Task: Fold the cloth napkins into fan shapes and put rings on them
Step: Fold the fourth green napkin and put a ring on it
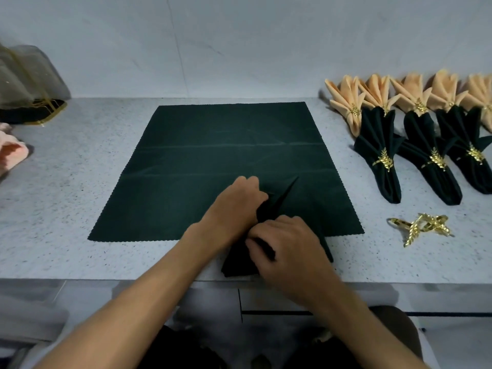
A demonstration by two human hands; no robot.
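A dark green napkin (213, 161) lies spread flat on the speckled grey counter (66, 198). On its near edge sits a second dark green napkin (239, 265), partly folded, with one pointed fold sticking up toward the right. My left hand (237, 206) holds the upper part of this folded napkin with curled fingers. My right hand (287, 249) pinches its pleats lower down, near the counter's front edge. Loose gold leaf rings (423, 227) lie to the right of my hands.
Three finished dark green fans (383, 161) with gold rings lie at the right, behind them a row of several peach fans (346, 105). A sheer bag (24, 83) and peach cloth (10, 155) sit at the far left. The wall stands close behind.
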